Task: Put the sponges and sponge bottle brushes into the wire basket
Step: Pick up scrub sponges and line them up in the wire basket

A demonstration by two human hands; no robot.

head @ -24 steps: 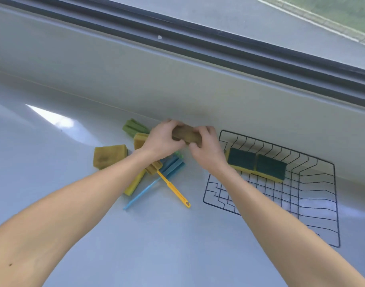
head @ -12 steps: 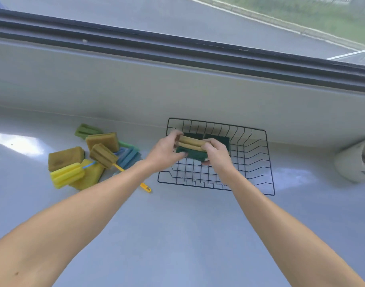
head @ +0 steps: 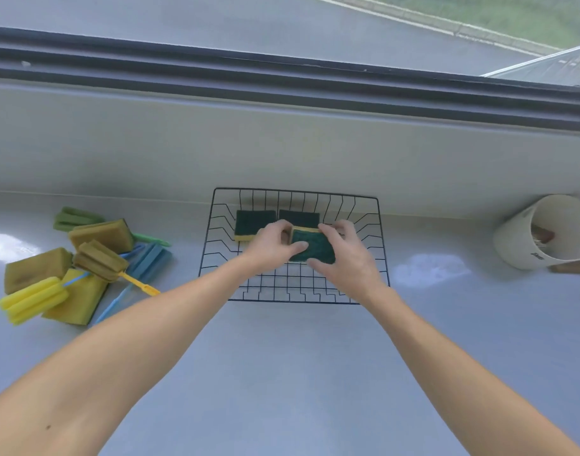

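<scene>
Over the wire basket (head: 382, 245), a third sponge (head: 311, 246), carried across from the left pile (head: 81, 261), was held by the left hand (head: 270, 245) and right hand (head: 344, 255), grips closed on it, near two sponges (head: 255, 222) already inside.

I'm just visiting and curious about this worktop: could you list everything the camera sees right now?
Basket: one, black wire, on the counter against the back wall.
Sponges in basket: two, green tops over yellow, side by side at the back.
Held sponge: one, green over yellow, above the basket.
Loose sponges: at least three, olive or yellow, in the pile left of the basket.
Brushes: several overlapping, with yellow, olive, green and blue heads, same pile; exact count unclear.
Cup: one, white, tipped on its side at far right.
Counter: one, pale grey.
Window: one, along the top.
Left hand, right hand: both on the held sponge.
</scene>
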